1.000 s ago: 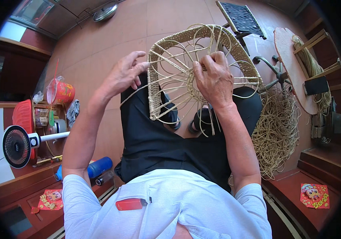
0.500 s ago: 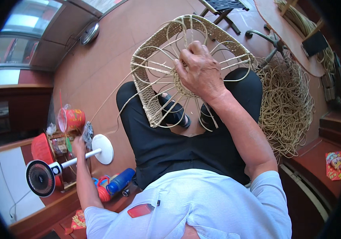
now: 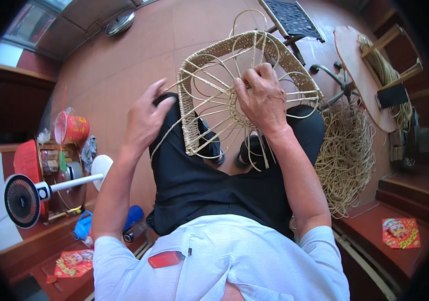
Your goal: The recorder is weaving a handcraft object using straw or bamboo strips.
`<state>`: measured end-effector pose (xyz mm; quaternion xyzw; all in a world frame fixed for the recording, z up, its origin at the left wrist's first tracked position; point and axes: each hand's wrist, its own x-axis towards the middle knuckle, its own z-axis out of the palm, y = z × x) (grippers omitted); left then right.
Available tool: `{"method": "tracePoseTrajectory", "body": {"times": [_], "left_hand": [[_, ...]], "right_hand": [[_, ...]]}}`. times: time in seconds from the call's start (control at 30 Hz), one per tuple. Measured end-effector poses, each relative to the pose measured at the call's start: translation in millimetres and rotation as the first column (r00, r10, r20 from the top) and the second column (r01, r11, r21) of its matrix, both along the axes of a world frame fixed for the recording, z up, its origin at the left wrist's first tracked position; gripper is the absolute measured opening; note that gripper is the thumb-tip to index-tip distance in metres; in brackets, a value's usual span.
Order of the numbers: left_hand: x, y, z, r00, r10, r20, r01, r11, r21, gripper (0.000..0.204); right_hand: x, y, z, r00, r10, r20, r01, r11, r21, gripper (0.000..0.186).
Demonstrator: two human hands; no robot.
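Note:
A partly woven basket (image 3: 190,131) of pale straw-coloured cord rests over my knees. It has a plaited side band, and open loops and spokes run to a coiled centre ring. My right hand (image 3: 263,98) is closed on the upper part of that ring, its fingertips partly hidden. Left of the basket, above my left knee, my left hand (image 3: 145,119) is raised with its fingers stretched and thumb apart. A thin loose strand runs from the basket's left rim to the fingers. Whether they touch it is unclear.
A heap of loose cord (image 3: 347,155) lies on the floor at right, below a wooden board (image 3: 347,55). A woven-seat stool (image 3: 294,22) stands at the far side. On the left are a white-stemmed fan (image 3: 24,200), a red bucket (image 3: 74,128) and a blue bottle (image 3: 133,215).
My left hand has come up and right from the low left, beside the fan, toward the basket. My right hand still grips the centre ring. The view has shifted slightly.

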<state>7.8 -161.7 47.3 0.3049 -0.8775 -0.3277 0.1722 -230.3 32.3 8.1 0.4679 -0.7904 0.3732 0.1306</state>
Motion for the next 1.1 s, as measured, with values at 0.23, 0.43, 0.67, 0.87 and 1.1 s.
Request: {"method": "tracePoseTrajectory", "body": {"times": [0.23, 0.43, 0.67, 0.87, 1.1], "left_hand": [[-19, 3, -9, 0.992, 0.123, -0.01, -0.123, 0.987, -0.103, 0.032], [209, -87, -83, 0.872, 0.356, 0.337, -0.143, 0.842, -0.52, 0.034], [411, -129, -81, 0.052, 0.657, 0.752, -0.291, 0.731, -0.617, 0.033], [138, -83, -57, 0.898, 0.389, 0.204, -0.425, 0.887, 0.178, 0.051], [-20, 7, -10, 0.999, 0.002, 0.033, 0.007, 0.958, -0.287, 0.042]], "right_hand": [[0, 3, -1, 0.999, -0.029, 0.021, 0.029, 0.999, 0.017, 0.022], [-6, 4, -4, 0.998, -0.047, 0.031, 0.049, 0.998, -0.043, 0.022], [-5, 4, -8, 0.999, -0.013, 0.044, 0.016, 0.998, -0.065, 0.02], [-2, 5, -8, 0.998, -0.024, 0.056, 0.024, 1.0, 0.008, 0.023], [-2, 4, -6, 0.999, -0.032, 0.031, 0.033, 0.999, -0.043, 0.022]]}}
